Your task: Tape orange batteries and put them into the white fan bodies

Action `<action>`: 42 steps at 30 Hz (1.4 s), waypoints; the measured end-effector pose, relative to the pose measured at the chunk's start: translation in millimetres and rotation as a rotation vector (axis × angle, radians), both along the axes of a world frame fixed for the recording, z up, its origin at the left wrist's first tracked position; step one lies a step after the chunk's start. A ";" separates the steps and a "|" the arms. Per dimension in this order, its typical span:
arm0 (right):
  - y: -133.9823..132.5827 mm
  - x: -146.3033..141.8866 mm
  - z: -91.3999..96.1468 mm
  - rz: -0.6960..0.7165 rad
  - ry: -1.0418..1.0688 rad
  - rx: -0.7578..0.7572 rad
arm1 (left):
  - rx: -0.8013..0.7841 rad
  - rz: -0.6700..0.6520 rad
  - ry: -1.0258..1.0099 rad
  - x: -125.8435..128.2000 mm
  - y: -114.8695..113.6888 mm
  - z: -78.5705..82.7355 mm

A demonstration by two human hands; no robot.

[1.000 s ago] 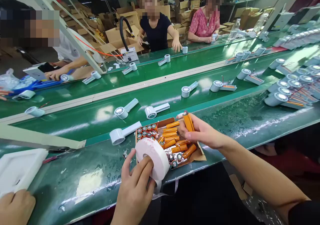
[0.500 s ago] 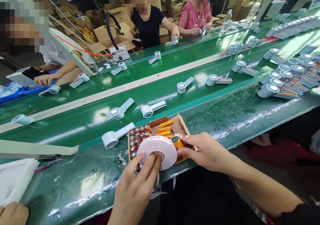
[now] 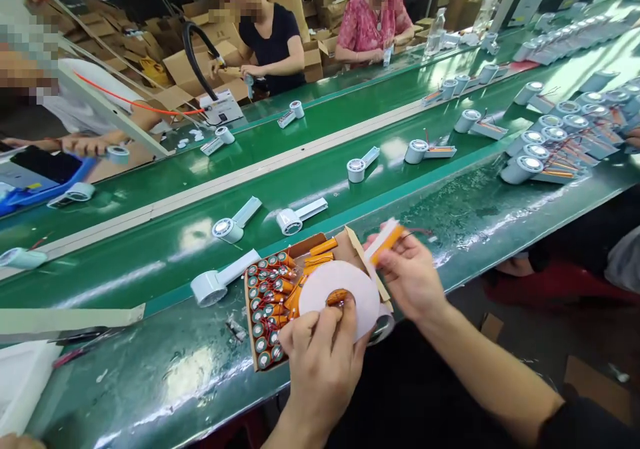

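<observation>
My left hand (image 3: pixel 323 362) grips a white roll of tape (image 3: pixel 340 294) from below, fingers curled over its edge, above an open cardboard box (image 3: pixel 357 252). The box holds several orange batteries (image 3: pixel 273 296) with red and black wires. My right hand (image 3: pixel 413 276) pinches one orange battery (image 3: pixel 384 241) with a white strip along its side, lifted just right of the roll. Both hands hover over the near green shelf (image 3: pixel 475 212).
Pale blue fan housings with handles lie on the green conveyor belt, one (image 3: pixel 220 279) beside the box, others (image 3: pixel 295 216) farther out, many stacked at right (image 3: pixel 550 146). Three people work across the belt. A white tray (image 3: pixel 20 379) sits at left.
My right hand has lifted the battery up and right, away from the roll, a white strip now on it. The left hand turned the roll flat toward me.
</observation>
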State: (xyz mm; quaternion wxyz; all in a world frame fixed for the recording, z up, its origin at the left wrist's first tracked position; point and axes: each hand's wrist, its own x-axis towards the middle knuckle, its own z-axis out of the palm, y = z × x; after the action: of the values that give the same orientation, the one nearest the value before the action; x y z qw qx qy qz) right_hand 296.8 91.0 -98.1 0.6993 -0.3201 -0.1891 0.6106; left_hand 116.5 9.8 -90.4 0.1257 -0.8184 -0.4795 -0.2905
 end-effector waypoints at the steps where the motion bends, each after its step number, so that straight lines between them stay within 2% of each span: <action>1: 5.7 16.0 0.5 -0.056 -0.021 0.019 | -0.001 0.002 -0.021 -4.3 2.1 0.5; 4: 19.1 52.3 -6.1 -0.187 -0.089 0.046 | 0.005 0.116 -0.022 -28.4 18.3 5.2; 6: 19.9 58.0 -16.3 -0.168 -0.122 0.019 | -0.021 0.165 0.011 -42.4 32.5 7.5; 8: 15.3 51.6 -26.1 -0.130 -0.108 -0.032 | -0.070 0.113 0.042 -45.0 41.9 6.9; 11: 7.6 36.8 -30.7 -0.148 -0.033 -0.064 | -0.144 -0.044 0.065 -27.7 40.9 2.5; 14: 0.2 27.0 -24.4 -0.155 0.003 -0.036 | -0.181 -0.160 0.053 -5.5 32.8 1.1; 20: -21.2 18.9 -20.9 -0.041 0.007 -0.046 | -0.175 -0.272 0.082 13.7 31.4 4.2; 22: -12.9 32.0 -19.9 0.001 -0.036 -0.016 | -0.245 -0.332 0.111 18.4 24.3 3.8; 23: -3.8 43.5 -18.1 -0.012 -0.055 0.014 | -0.290 -0.405 0.129 19.5 19.1 3.3; 25: 20.9 73.5 -13.7 -0.163 -0.065 0.090 | -0.346 -0.561 0.143 14.0 9.7 1.9; 26: 33.5 89.8 -12.2 -0.286 -0.050 0.120 | -0.330 -0.575 0.126 5.5 7.8 1.0; 27: 44.3 105.4 -12.1 -0.378 -0.045 0.134 | -0.285 -0.513 0.103 -7.5 8.9 0.0; 28: 51.9 119.3 -13.7 -0.393 -0.054 0.128 | -0.227 -0.372 0.088 -24.8 13.2 -0.9; 30: 55.6 141.3 -23.1 -0.338 -0.103 0.080 | -0.170 -0.008 0.119 -68.0 28.6 -2.1; 31: 52.2 150.0 -30.5 -0.291 -0.138 0.046 | -0.205 0.117 0.159 -90.4 37.4 -1.9; 33: 39.7 166.8 -47.8 -0.274 -0.214 -0.012 | -0.339 0.221 0.201 -127.9 51.5 1.5; 35: 27.2 185.8 -64.2 -0.322 -0.295 -0.054 | -0.391 0.244 0.153 -146.2 61.4 10.2; 36: 22.8 195.9 -70.9 -0.351 -0.334 -0.071 | -0.360 0.248 0.103 -146.5 67.6 16.8; 38: 18.9 214.0 -80.3 -0.406 -0.393 -0.102 | -0.272 0.213 -0.002 -130.5 89.8 32.9; 40: 20.3 225.2 -86.1 -0.450 -0.415 -0.127 | -0.284 0.103 -0.040 -95.8 130.9 49.4; 42: 25.1 228.5 -90.8 -0.476 -0.421 -0.140 | -0.403 -0.036 0.014 -46.4 188.2 61.4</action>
State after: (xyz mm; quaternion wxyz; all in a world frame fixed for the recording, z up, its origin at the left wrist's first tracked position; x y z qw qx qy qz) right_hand 525.3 116.1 -189.0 0.7442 -0.5218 -0.2072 0.3619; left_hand 70.1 197.9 -29.0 -0.0423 -0.8376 -0.5122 -0.1853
